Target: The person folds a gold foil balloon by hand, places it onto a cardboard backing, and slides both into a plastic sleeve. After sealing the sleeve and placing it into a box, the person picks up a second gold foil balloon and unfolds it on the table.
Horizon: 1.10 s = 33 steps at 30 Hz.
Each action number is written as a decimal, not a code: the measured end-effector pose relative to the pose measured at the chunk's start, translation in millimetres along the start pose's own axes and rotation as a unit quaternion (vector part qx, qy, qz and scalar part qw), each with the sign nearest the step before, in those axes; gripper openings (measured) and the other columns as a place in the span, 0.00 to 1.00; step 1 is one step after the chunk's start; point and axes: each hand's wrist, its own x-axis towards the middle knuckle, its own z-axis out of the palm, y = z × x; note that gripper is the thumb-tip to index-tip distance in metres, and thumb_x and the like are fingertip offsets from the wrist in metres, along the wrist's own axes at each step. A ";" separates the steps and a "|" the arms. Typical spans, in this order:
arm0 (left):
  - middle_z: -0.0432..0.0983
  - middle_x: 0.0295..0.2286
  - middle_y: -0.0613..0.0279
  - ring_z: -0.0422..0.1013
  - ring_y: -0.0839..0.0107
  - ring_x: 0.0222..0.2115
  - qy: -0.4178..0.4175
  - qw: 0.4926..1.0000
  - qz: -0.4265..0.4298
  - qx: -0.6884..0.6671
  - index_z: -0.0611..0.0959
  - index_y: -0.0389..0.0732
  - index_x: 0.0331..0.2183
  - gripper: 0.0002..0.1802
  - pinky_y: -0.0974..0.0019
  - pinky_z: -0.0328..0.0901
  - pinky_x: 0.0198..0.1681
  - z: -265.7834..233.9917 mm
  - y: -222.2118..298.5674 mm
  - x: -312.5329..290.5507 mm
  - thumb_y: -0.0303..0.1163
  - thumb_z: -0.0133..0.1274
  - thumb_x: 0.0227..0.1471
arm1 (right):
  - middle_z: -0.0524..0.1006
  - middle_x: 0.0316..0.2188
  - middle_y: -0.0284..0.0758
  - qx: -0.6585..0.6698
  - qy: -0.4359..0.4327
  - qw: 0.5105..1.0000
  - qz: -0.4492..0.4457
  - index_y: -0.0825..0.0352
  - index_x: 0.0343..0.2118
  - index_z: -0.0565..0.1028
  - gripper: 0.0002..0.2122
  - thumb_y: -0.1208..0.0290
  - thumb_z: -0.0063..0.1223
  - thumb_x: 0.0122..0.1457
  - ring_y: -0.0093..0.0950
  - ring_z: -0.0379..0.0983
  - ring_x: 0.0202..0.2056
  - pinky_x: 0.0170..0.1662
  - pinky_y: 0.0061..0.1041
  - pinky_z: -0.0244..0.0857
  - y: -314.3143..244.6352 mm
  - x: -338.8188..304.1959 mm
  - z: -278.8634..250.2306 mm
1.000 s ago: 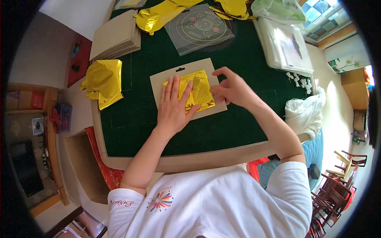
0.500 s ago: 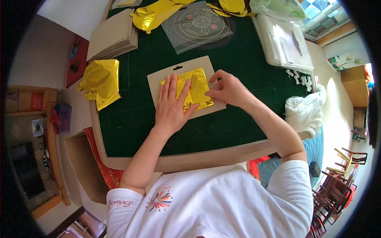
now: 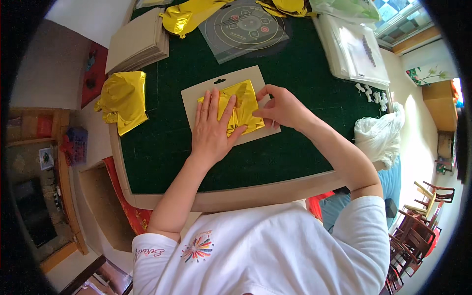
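A folded gold foil balloon [image 3: 244,102] lies on a tan cardboard card [image 3: 192,97] with a hanging slot at its far edge. My left hand [image 3: 210,128] rests flat on the left part of the foil and the card, fingers stretched out, pressing down. At the foil's right edge is my right hand [image 3: 282,109], its fingers curled and its thumb on the gold edge. The thumb and index finger are bent about that edge; the other fingertips are partly hidden behind the hand.
On the dark green tabletop [image 3: 162,167] are a stack of cardboard cards [image 3: 135,42], more gold foil [image 3: 128,101] at left, a printed clear sheet [image 3: 246,32], clear plastic bags [image 3: 351,51], small white pieces [image 3: 369,93] and a white string bundle [image 3: 378,132].
My right hand has shifted slightly left and closed in on the foil's right edge. The left hand stays flat in place. The whole view has tilted slightly.
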 end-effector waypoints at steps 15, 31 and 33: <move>0.41 0.64 0.45 0.40 0.48 0.65 -0.005 1.000 -0.005 0.005 0.58 0.53 0.63 0.40 0.46 0.39 0.66 5.4 -1.0 -0.8 0.56 0.49 0.55 | 0.75 0.21 0.33 -0.014 0.039 0.998 -0.042 0.69 0.48 0.64 0.17 0.78 0.54 0.56 0.18 0.70 0.18 0.19 0.17 0.62 10.7 -8.3 6.1; 0.40 0.64 0.45 0.38 0.49 0.65 -0.011 1.000 -0.001 0.018 0.56 0.53 0.64 0.40 0.47 0.38 0.66 2.6 -4.1 -1.2 0.57 0.47 0.56 | 0.79 0.26 0.38 -0.114 0.139 0.972 -0.149 0.71 0.37 0.74 0.07 0.76 0.55 0.57 0.23 0.74 0.25 0.29 0.22 0.68 13.1 -14.7 10.6; 0.40 0.64 0.45 0.38 0.49 0.65 -0.006 1.000 0.002 0.013 0.56 0.53 0.64 0.40 0.47 0.38 0.66 2.1 -1.0 1.7 0.57 0.47 0.56 | 0.79 0.25 0.38 -0.057 0.105 0.988 -0.099 0.73 0.37 0.74 0.08 0.76 0.55 0.56 0.22 0.75 0.25 0.30 0.21 0.69 7.7 -17.0 7.7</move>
